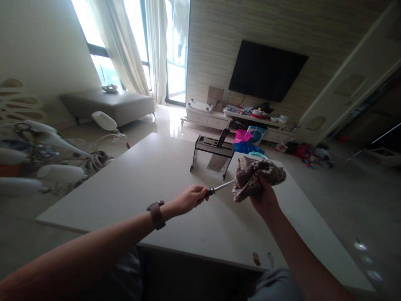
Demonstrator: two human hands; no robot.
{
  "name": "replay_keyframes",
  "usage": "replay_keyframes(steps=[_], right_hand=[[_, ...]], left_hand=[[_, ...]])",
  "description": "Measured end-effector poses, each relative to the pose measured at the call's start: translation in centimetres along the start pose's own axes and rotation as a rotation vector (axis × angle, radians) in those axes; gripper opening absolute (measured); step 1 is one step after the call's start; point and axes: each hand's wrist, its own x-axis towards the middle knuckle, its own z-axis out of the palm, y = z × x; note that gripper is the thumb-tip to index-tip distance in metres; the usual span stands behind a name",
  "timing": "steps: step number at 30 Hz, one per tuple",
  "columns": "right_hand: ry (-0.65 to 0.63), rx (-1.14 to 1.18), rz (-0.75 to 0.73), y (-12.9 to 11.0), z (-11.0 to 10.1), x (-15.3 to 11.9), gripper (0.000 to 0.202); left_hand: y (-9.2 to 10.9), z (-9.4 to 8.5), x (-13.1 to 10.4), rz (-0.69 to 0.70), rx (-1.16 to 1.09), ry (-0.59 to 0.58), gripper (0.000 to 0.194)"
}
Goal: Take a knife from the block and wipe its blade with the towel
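My left hand (192, 198), with a brown watch on its wrist, is closed round the black handle of a metal rod (224, 185). The rod points right, and its far end meets a bunched brown patterned cloth (257, 175). That cloth is gripped in my right hand (265, 196), whose fingers are partly hidden by it. Both hands are above the white table (125, 188). Behind them a knife block (211, 154) with clear sides stands on the table, a black handle sticking up from its top.
Near the table's front edge lie a small yellow and black item (256, 258) and a small clear item (270, 259). Beyond the table's far edge are a pink basket (242, 136) and blue containers (247, 148). Blurred white lamp shades (61, 172) are at the left.
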Motion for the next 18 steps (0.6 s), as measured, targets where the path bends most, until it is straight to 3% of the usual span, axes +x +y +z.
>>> replay_keyframes(steps=[3, 8, 18], right_hand=[[0.006, -0.019, 0.071, 1.7, 1.0, -1.3, 0.031], [-0.146, -0.121, 0.157, 4.6, 3.8, -4.5, 0.041], [0.03, -0.272, 0.002, 5.7, 4.6, -4.4, 0.042]], left_hand=[[0.0, 0.7, 0.1, -0.044, -0.137, 0.018, 0.054], [0.5, 2.2, 0.2, -0.018, -0.178, -0.011, 0.048], [0.3, 3.0, 0.4, 0.019, -0.109, -0.016, 0.04]])
